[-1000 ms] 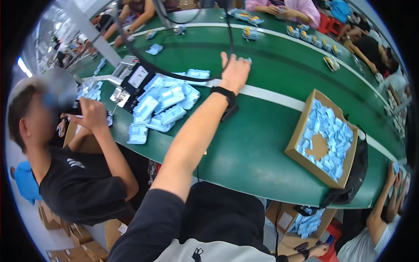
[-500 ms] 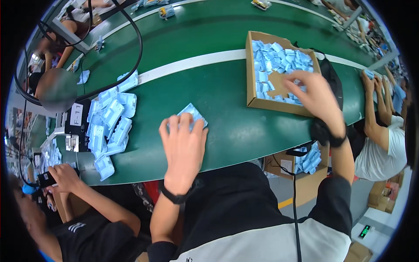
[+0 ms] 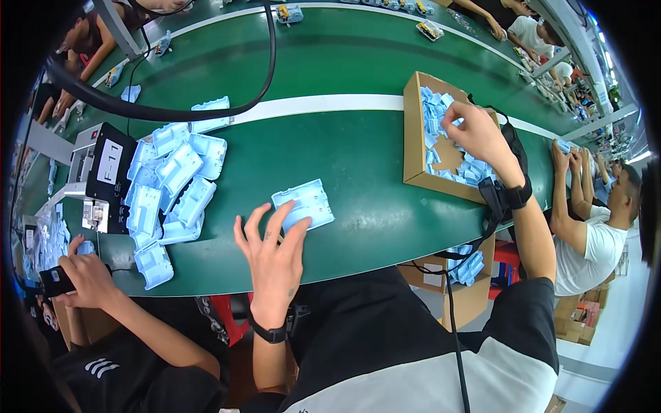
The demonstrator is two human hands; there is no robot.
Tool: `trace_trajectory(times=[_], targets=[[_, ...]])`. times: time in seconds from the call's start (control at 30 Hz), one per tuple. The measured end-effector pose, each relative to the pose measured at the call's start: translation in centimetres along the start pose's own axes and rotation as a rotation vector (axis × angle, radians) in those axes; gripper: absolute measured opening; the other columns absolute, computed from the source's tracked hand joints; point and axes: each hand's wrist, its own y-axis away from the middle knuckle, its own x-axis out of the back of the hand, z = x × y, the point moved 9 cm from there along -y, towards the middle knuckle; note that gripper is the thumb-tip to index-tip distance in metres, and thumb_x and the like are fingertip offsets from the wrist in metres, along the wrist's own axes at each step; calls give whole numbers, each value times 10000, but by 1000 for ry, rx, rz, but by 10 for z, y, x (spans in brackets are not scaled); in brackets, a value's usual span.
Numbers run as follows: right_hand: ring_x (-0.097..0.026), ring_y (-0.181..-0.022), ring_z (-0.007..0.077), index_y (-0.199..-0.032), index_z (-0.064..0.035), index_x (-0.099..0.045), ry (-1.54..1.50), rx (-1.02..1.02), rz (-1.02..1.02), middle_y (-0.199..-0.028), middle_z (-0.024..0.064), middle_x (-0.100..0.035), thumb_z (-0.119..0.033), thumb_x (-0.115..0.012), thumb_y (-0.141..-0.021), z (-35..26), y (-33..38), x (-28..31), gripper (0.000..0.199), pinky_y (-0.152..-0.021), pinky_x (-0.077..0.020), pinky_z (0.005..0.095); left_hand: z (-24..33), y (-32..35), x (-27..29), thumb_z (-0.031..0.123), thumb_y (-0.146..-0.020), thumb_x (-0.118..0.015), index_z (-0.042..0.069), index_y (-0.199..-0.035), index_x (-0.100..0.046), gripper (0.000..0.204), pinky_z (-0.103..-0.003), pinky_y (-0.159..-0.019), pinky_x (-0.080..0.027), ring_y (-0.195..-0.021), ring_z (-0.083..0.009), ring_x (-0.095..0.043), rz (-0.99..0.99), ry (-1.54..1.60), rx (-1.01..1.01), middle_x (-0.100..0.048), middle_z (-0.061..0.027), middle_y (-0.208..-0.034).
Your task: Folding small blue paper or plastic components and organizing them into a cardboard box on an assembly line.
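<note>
Likely piece-picking: right hand [image 3: 475,138] over carton [image 3: 413,134], fingers near-pinched, hold unclear; left hand [image 3: 272,258] loosely spread at blue shell [image 3: 313,201], ungripped; next needs sure pinch.

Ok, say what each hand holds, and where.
Left hand touches the near left part of the blue shell; whether held is unclear. Right hand: contents cannot be told.
</note>
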Motion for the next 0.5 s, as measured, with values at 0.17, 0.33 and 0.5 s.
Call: trace_trajectory(times=[0.17, 0.33, 0.5], targets=[[-742, -818, 322, -933, -44, -740, 260, -84, -110, -865, 131, -765, -197, -748, -900, 21, -7, -24, 158, -754, -576, 419, -6, -3, -2, 84, -908, -757, 191, -1119, -778, 238, -671, -1195, -277, -1343, -337, -516, 18, 106, 18, -617, -13, -1433], [-747, -845, 340, -920, -52, -746, 160, -27, -155, -866, 137, -768, -222, -761, -880, 39, -17, -41, 176, -766, -580, 441, -7, -5, -4, 79, -912, -748, 186, -1125, -782, 241, -640, -1198, -297, -1332, -338, -526, 38, 86, 41, -626, -22, -1427], [-750, -828, 346, -882, -49, -745, 311, -44, -114, -847, 158, -764, -161, -748, -836, 21, -7, -39, 120, -745, -581, 460, -1, -1, 21, 98, -948, -718, 187, -1109, -793, 199, -613, -1191, -316, -1309, -333, -541, 78, -4, 24, -647, -37, -1404]])
